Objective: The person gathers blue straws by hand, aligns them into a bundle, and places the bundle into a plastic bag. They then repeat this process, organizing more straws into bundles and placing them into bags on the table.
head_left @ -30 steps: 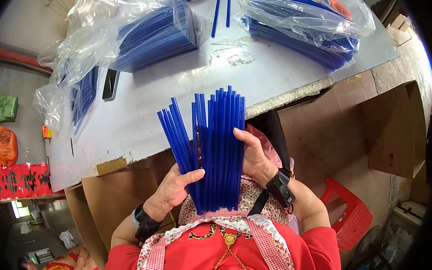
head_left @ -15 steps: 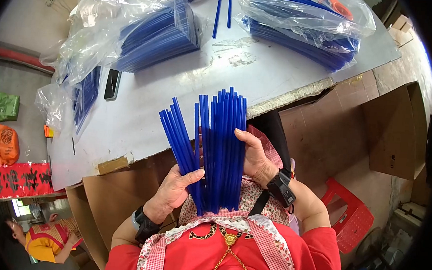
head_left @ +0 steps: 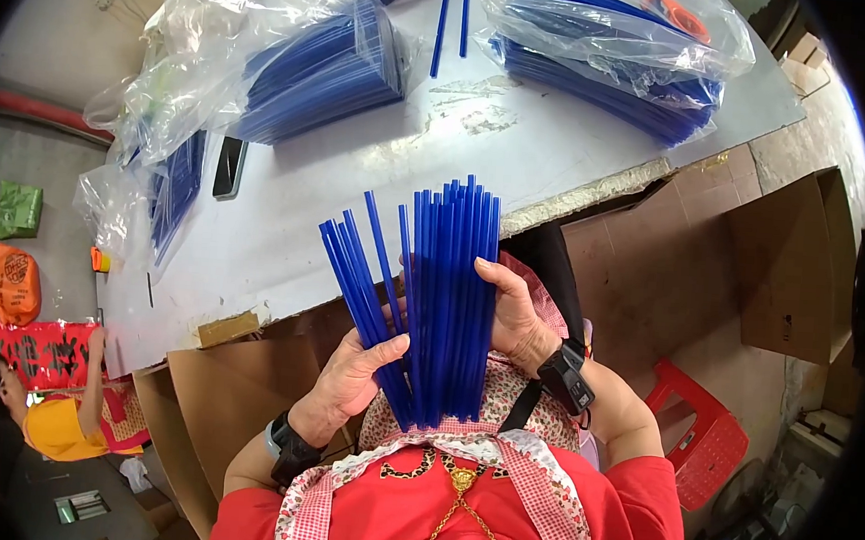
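A fan of several long blue plastic strips (head_left: 441, 291) stands upright in front of my chest, above my lap. My left hand (head_left: 350, 377) grips the strips from the left near their lower end, where a few splay out to the left. My right hand (head_left: 514, 321) holds the tight main bunch from the right, thumb across the front. Both wrists wear black bands. The strips' lower ends rest against my patterned apron.
A grey table (head_left: 356, 215) ahead carries clear plastic bags of blue strips at the left (head_left: 297, 60) and right (head_left: 618, 52), two loose strips (head_left: 452, 21) and a dark phone (head_left: 229, 168). Cardboard boxes (head_left: 754, 262) stand below the edge, a red stool (head_left: 701, 439) at right. Another person (head_left: 51, 414) stands far left.
The bunch and both hands have stayed almost still. The person in yellow at the lower left has come further into view.
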Demonstrator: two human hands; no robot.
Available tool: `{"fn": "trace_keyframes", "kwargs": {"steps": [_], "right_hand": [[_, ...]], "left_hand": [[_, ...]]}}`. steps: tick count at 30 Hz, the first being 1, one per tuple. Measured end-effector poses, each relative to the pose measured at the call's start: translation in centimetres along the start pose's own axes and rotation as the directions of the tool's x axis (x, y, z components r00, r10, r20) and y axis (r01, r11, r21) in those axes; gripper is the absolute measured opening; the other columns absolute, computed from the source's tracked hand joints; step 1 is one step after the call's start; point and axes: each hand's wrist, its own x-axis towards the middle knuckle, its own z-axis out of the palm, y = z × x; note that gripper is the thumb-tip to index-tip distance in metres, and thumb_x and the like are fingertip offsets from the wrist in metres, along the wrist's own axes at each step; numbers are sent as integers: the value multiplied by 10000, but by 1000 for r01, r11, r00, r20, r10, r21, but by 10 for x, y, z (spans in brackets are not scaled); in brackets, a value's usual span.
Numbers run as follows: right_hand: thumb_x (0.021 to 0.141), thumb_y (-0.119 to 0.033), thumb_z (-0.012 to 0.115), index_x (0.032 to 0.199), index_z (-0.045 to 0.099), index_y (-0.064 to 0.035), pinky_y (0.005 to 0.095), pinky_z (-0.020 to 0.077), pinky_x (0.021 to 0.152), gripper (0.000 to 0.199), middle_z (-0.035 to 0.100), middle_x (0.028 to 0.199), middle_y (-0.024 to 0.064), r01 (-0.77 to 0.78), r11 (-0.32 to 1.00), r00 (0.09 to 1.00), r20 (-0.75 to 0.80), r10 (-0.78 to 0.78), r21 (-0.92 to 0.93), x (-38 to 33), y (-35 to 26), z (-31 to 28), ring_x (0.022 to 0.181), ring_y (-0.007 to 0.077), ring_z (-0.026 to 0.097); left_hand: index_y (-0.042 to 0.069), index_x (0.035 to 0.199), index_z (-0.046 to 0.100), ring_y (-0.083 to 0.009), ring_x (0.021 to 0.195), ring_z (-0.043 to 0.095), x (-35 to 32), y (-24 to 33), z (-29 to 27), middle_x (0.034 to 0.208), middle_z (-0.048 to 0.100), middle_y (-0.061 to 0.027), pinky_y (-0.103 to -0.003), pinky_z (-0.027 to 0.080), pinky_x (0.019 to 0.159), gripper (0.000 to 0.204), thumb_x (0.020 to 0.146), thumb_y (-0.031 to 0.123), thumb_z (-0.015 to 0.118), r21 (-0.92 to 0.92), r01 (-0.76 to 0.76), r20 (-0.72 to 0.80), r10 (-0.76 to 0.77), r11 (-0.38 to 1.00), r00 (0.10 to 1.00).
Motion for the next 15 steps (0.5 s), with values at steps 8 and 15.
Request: {"fn": "trace_keyframes", "kwargs": {"steps": [8,15], "right_hand": [[776,-387,638,1355,404,-4,487,397,1021,733,479,1336,203,12,1000,999,-39,-11,19,-2,0,2,1177,330,523],[794,-346,635,1331,434,2,464,400,1023,671,508,1309,193,3,997,1000,-19,-1,77,-3,-1,0,1164,312,536]], "left_hand": [[50,1273,519,-151,1110,549,-2,0,-3,1219,578,-52,-333,421,976,359,919,97,566,-50,20,43,-17,999,999],[54,1275,516,-154,1131,539,-2,-1,-6,1236,572,-50,-332,410,990,357,923,99,556,-49,8,46,-6,999,999]]}}
